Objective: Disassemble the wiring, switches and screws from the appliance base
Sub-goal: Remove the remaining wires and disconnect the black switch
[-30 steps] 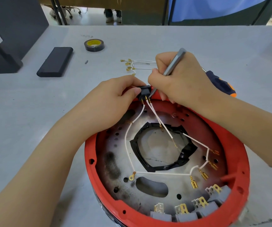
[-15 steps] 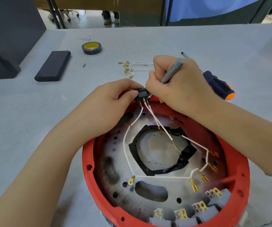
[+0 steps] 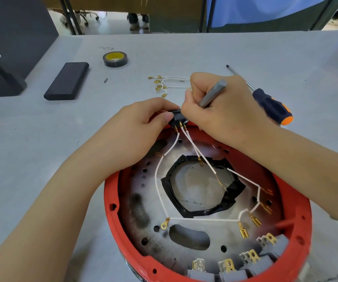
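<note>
A round red appliance base (image 3: pixel 298 251) lies open side up in front of me, with a scorched metal plate inside. My left hand (image 3: pixel 141 127) pinches a small black switch (image 3: pixel 178 117) at the base's far rim. My right hand (image 3: pixel 221 110) grips a grey metal tool (image 3: pixel 213 93) whose tip is hidden beside the switch. White wires (image 3: pixel 160 180) with gold terminals run from the switch across the plate. Several grey switches (image 3: pixel 265 259) sit along the near rim.
Loose white wires with gold terminals (image 3: pixel 164 84) lie on the grey table (image 3: pixel 42 139) beyond my hands. A blue and orange screwdriver (image 3: pixel 270 104) lies to the right, a tape roll (image 3: pixel 115 59) and black case (image 3: pixel 67 81) to the left, a small screw (image 3: pixel 105 80) between them.
Both hands stayed at the black switch on the far rim, shifting only slightly. The view tilted, so the screwdriver now shows in full.
</note>
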The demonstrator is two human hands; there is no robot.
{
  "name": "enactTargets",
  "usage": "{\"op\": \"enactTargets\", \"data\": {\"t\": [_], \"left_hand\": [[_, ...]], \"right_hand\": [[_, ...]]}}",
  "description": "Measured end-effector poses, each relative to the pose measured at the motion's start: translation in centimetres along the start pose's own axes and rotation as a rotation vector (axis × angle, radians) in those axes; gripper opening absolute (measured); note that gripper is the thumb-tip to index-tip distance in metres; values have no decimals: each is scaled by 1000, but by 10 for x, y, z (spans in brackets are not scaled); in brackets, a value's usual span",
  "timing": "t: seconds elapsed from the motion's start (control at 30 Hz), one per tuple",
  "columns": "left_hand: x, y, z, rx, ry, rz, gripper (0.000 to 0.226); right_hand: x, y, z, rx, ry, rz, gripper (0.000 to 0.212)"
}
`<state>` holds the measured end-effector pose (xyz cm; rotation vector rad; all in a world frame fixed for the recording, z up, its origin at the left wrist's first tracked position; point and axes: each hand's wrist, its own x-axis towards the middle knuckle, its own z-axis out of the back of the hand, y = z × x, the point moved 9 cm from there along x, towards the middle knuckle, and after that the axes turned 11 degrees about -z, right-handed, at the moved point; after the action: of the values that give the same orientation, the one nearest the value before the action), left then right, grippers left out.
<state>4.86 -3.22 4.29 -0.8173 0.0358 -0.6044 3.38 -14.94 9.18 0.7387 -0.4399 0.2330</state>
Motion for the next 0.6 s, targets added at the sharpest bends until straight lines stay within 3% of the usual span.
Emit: {"op": "enactTargets", "data": {"t": [0.17, 0.4, 0.6], "left_hand": [[-1, 0, 0, 3, 6, 7, 24], [0, 1, 1, 21, 2, 6, 23], [0, 0, 1, 12, 2, 3, 23]], "right_hand": [[-4, 9, -2, -94, -17, 69, 42], [14, -16, -8, 120, 80, -183, 39], [25, -18, -16, 131, 232, -275, 33]]}}
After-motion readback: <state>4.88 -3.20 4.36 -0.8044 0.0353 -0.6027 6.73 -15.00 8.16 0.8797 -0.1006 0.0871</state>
